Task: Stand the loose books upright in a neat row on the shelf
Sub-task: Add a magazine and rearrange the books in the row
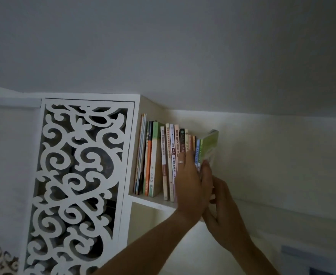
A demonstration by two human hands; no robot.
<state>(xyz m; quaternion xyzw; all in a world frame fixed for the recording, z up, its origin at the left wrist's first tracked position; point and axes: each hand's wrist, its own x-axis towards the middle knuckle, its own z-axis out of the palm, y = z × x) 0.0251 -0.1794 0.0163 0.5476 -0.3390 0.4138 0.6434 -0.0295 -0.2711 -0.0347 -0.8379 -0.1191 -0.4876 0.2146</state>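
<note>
left hand (193,181): flat, fingers straight, pressed against the spines at the right end of the row. A ring shows on one finger. It holds nothing, more like a bookend.

right hand (222,201): tucked right behind and below the left one, the two nearly touching. Fingers look curled toward the bottom of the last book, but the left hand blocks the view, so I honestly can't tell if it's gripping or just propping.

green book (209,144): last one on the right, directly above both hands. Long axis mostly vertical, but the top tips away to the right, so the cover fans out from its blue neighbour (198,153).

row of books (163,161): stretches off to the left of the left hand, spines out, pretty much upright on the white shelf (153,201).

what matters next: my guess is the green book needs swinging left at the top until it's flush with the row. The right hand is the nearer one to its lower edge; the left sits on the row side.

risk: nothing stands to its right, so it could flop over once released.

fretwork panel (79,185): white scrollwork, far left of both hands.
</note>
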